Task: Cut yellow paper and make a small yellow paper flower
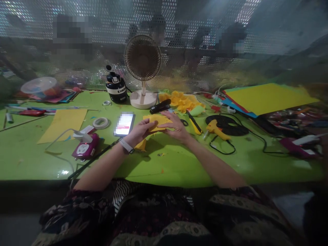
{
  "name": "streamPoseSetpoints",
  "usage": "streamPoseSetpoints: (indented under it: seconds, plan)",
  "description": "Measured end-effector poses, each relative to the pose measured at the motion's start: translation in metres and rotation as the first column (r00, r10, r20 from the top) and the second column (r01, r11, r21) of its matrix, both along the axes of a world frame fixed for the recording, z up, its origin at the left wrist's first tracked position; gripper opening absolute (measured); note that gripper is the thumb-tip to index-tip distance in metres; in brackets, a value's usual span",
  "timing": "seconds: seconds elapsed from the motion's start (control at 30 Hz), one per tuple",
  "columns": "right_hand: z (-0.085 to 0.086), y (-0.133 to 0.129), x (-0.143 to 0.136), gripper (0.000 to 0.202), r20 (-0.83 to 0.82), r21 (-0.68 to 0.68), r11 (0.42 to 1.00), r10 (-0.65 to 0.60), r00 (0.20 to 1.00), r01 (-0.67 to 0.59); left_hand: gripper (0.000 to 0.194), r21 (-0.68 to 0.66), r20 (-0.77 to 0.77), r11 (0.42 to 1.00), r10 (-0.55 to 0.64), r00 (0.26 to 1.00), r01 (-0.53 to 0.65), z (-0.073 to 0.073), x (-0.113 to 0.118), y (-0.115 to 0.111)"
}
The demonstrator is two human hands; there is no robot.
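Note:
My left hand [139, 131] holds a folded piece of yellow paper [158, 120] in front of me, thumb on top and fingers beneath. My right hand [178, 128] grips the same paper by its right side, its fingers along the upper edge and thumb below. How many layers the paper has I cannot tell. Under my left wrist lies another yellow paper piece [140, 146]. Just beyond my hands are a black stapler [160, 106] and a bunch of yellow paper petals [180, 101]. A yellow box cutter [194, 123] lies right of my right hand.
A phone [124, 123], a tape roll [100, 123] and a purple power adapter [85, 147] are on the left. A glue gun [216, 130] with its cord and yellow sheets [271, 97] are on the right. Behind stand a fan [143, 97] and a black bottle [116, 89].

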State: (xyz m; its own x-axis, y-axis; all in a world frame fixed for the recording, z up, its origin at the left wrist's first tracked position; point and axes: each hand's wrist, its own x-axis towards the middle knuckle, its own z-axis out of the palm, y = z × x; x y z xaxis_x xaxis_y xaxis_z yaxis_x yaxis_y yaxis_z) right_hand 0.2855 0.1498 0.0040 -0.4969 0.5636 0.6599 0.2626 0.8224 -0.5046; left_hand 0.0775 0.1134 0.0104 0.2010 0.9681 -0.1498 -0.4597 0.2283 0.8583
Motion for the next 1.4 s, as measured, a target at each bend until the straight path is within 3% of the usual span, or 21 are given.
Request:
streamPoseSetpoints:
  seconds: [0.13, 0.2, 0.27, 0.37, 0.5, 1.03, 1.27, 1.4]
  plan:
    - [-0.002, -0.006, -0.008, 0.038, -0.216, -0.317, 0.947, -0.122, 0.969, 0.048, 0.013, 0.046, 0.063, 0.997, -0.061, 0.996, 0.058, -0.001, 0.003, -0.003]
    - [-0.002, -0.009, -0.012, 0.048, -0.234, -0.463, 0.885, -0.174, 0.957, 0.048, 0.017, 0.065, 0.059, 0.996, -0.070, 0.996, 0.066, -0.001, 0.004, -0.004]
    - [-0.001, -0.012, -0.015, 0.053, -0.237, -0.523, 0.851, -0.203, 0.950, 0.051, 0.030, 0.081, 0.045, 0.993, -0.088, 0.995, 0.084, 0.000, 0.005, -0.006]
    - [0.003, -0.018, -0.017, 0.053, -0.255, -0.548, 0.835, -0.218, 0.942, 0.045, 0.048, 0.140, -0.004, 0.985, -0.106, 0.994, 0.106, 0.001, 0.006, -0.008]
    - [0.008, -0.024, -0.018, 0.054, -0.240, -0.572, 0.819, -0.216, 0.947, 0.042, 0.050, 0.216, -0.102, 0.974, -0.053, 0.993, 0.074, -0.003, 0.008, -0.009]
    - [0.008, -0.027, -0.018, 0.055, -0.212, -0.538, 0.841, -0.208, 0.955, 0.064, 0.052, 0.231, -0.096, 0.969, -0.067, 0.993, 0.088, -0.008, 0.009, -0.006]
    - [0.010, -0.022, -0.017, 0.060, -0.269, -0.608, 0.789, -0.311, 0.912, 0.090, 0.074, 0.210, -0.106, 0.976, -0.040, 0.994, 0.061, -0.008, 0.007, -0.006]
    - [0.011, -0.020, -0.014, 0.060, -0.173, -0.617, 0.784, -0.225, 0.959, 0.072, 0.082, 0.206, -0.116, 0.975, -0.056, 0.992, 0.079, -0.006, 0.008, -0.007]
